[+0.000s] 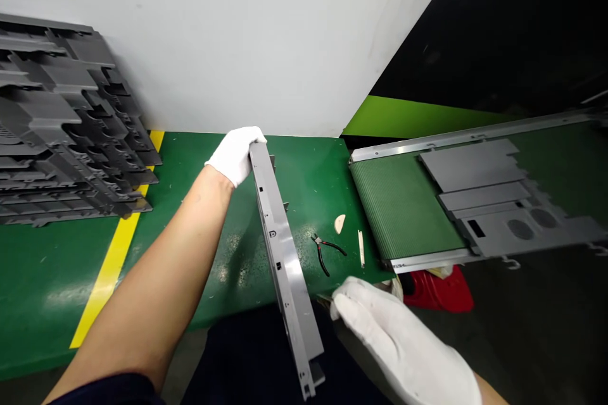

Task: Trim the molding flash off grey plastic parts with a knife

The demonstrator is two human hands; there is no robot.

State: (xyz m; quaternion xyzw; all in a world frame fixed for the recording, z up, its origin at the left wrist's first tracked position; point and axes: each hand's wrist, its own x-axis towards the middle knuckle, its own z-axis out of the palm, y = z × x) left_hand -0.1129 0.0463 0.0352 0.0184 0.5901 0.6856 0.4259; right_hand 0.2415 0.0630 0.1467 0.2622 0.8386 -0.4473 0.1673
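My left hand (236, 153), in a white glove, is closed round the far end of a long grey plastic panel (281, 234). The panel stands on its narrow edge, tilted, with its near end reaching past the table's front edge towards my body. Small square cut-outs and tabs show along it. To the right of the near end is my right hand (380, 329), also gloved in white and apart from the panel. Its fingers are curled closed; whether anything is inside them is hidden. Beyond it, diagonal cutters (323, 250) with black and red handles lie on the green table (304, 183).
Many similar grey panels (71, 120) stand stacked at the left, across a yellow tape line (111, 259). A cream half-round piece (339, 223) and a thin pale strip (361, 248) lie near the cutters. At right, a conveyor belt (403, 202) carries another grey panel (503, 196); something red (446, 291) sits below.
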